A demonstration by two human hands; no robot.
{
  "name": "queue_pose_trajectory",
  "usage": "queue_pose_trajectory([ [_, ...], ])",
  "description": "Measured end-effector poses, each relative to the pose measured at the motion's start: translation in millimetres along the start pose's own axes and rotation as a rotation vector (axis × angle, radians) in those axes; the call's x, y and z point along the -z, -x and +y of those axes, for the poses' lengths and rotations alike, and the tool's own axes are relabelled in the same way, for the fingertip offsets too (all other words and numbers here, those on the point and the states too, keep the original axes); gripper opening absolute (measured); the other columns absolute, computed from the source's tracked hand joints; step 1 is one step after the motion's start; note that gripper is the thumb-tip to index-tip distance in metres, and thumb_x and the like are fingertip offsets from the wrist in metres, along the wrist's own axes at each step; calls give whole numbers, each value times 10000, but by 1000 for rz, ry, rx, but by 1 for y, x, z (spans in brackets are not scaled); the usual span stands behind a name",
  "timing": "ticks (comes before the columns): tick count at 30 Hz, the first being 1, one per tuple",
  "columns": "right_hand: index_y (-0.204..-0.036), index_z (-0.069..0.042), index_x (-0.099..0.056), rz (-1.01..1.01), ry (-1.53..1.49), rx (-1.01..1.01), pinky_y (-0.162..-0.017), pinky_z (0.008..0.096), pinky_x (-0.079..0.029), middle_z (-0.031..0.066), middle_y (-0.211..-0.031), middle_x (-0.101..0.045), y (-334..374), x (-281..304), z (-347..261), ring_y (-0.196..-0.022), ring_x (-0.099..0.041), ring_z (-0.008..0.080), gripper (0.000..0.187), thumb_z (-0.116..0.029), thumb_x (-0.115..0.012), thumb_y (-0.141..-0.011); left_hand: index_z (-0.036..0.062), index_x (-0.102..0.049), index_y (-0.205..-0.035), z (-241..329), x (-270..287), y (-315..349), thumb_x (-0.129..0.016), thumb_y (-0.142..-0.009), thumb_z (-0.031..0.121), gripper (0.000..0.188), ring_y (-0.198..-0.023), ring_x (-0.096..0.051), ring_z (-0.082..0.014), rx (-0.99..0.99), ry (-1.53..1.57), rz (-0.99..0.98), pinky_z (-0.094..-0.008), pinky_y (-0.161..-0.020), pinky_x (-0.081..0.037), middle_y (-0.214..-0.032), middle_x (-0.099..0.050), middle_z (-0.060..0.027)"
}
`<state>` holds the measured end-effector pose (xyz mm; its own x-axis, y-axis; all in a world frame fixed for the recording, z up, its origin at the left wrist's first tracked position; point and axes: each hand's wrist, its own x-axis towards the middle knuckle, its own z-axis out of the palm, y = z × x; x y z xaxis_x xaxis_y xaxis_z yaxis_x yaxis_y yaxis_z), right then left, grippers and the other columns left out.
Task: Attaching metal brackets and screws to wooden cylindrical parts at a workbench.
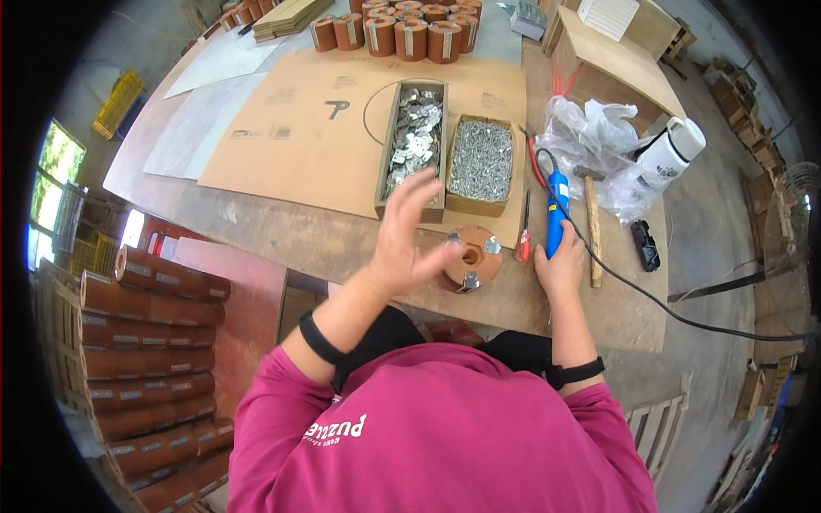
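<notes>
My left hand (406,244) is raised with its fingers spread, holding nothing. Its thumb overlaps the near-left side of a reddish-brown cylinder (486,267) that stands on the table, with a hole in its top and small metal plates at its rim. My right hand (561,267) is wrapped round the lower end of a blue electric screwdriver (558,198) with a black cord. Beyond the cylinder, a long wooden box (384,181) holds small metal plates (419,128). Beside it is a cardboard box (477,208) full of screws (481,158).
A red-handled screwdriver (523,245), red-handled pliers (536,164) and a hammer (593,227) lie around the blue tool. Plastic bags (590,128), a white bottle (672,154) and a black object (646,245) are further right. Brown cylinders (410,39) stand at the back; more (154,346) are stacked left.
</notes>
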<state>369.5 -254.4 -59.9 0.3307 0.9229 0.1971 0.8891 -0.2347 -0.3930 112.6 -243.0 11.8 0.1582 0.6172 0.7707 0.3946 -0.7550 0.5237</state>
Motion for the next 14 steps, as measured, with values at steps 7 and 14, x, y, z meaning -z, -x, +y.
queue_pose_trajectory([
  [7, -1308, -119, -246, -82, 101, -60, -804, 469, -412, 234, -1056, -436, -7, 0, -14, -962, -465, 415, 710, -265, -624, -725, 58, -572, -1003, -71, -43, -92, -629, -723, 151, 300, -793, -595, -264, 254, -144, -433, -349, -694, -471, -933, -597, -134],
  [14, -1293, -67, -314, -13, -48, 178, -861, 450, -391, 232, -1170, -473, -33, -4, -66, -1029, -478, 397, 724, -308, -644, -695, 79, -632, -949, -85, -41, -106, -547, -729, 175, 255, -997, -560, -244, 419, -845, -1173, -450, -802, -425, -1057, -599, -79],
])
